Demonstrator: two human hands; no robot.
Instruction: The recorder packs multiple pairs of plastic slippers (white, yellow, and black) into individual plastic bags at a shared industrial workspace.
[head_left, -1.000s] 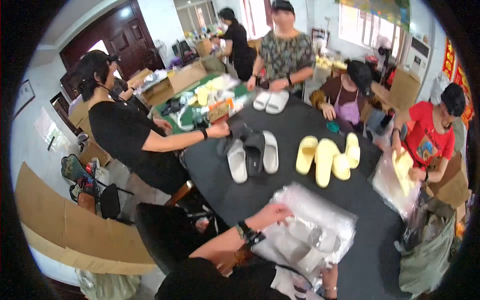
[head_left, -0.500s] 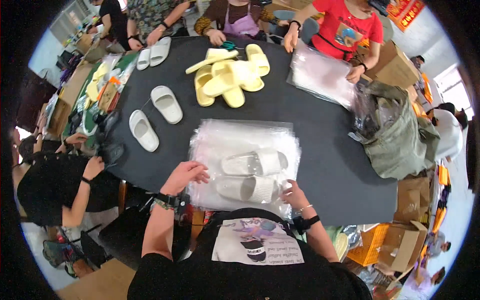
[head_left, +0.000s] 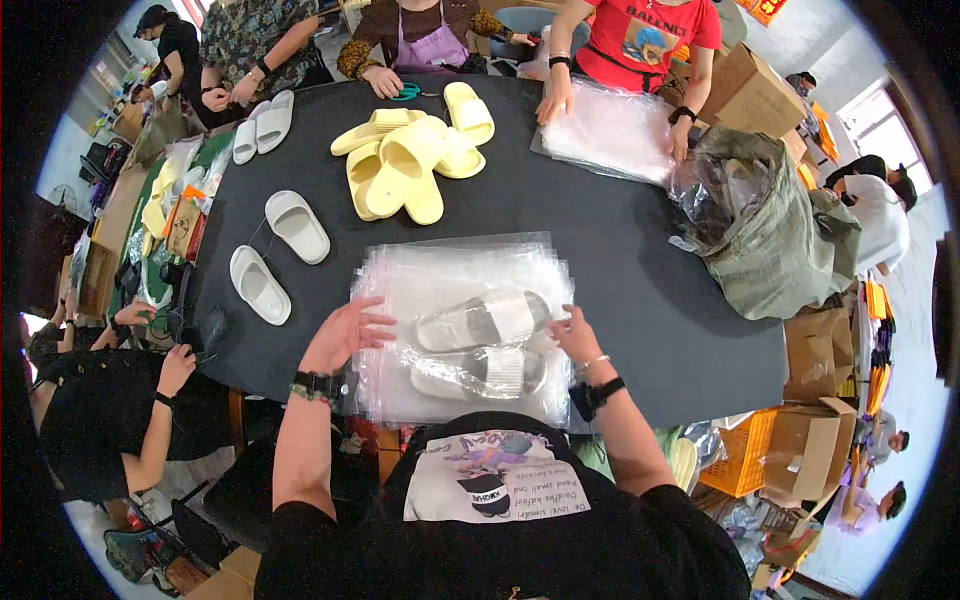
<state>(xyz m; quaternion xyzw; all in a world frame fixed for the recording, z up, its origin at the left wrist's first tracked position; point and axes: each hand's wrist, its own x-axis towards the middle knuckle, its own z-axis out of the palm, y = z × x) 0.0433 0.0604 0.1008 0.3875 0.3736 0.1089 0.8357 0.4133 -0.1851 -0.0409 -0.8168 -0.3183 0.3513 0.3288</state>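
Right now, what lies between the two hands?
In the head view, two white slippers under clear plastic lie between the left hand and the right hand, on a stack of clear bags.

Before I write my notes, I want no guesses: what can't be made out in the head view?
All in the head view:
Bagged white slippers: their own tops hide the soles.
Tabletop: part is covered by the bags.
Green sack: its depths are hidden by its own cloth.
Right hand: its fingers hide whether they pinch the bags.
Person in red: head cut off by the upper edge.
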